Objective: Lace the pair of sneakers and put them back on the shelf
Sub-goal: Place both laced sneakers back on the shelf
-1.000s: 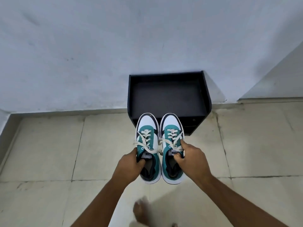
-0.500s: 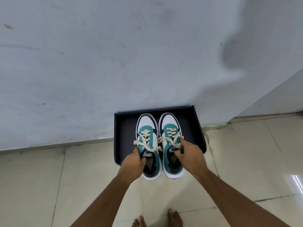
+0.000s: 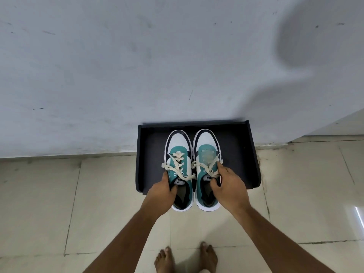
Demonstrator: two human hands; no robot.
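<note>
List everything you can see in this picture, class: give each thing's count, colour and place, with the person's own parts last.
sneakers: two, teal, white and black with cream laces, side by side over the shelf top, heels past its front edge
shelf: one, black, against the wall
wall: one, pale grey, behind
floor: cream tiles, below
left hand: one, grip on left sneaker's collar
right hand: one, grip on right sneaker's collar
feet: two, bare, bottom centre
</note>
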